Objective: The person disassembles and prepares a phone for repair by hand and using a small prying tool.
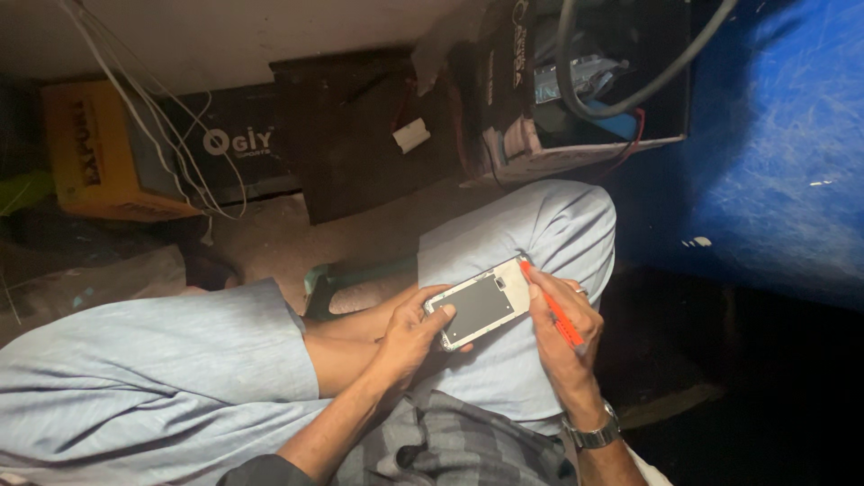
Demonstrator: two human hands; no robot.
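The opened phone rests on the right knee, its grey inner frame facing up. Left hand fingers clamp its near-left end. Right hand fingers pinch an orange screwdriver whose tip touches the phone's far-right corner.

Soft cloth, hard plastic, shiny metal

The phone back looks smooth, matt plastic; the orange tool is plastic too. The trousers are soft cloth, the wristwatch shiny metal.
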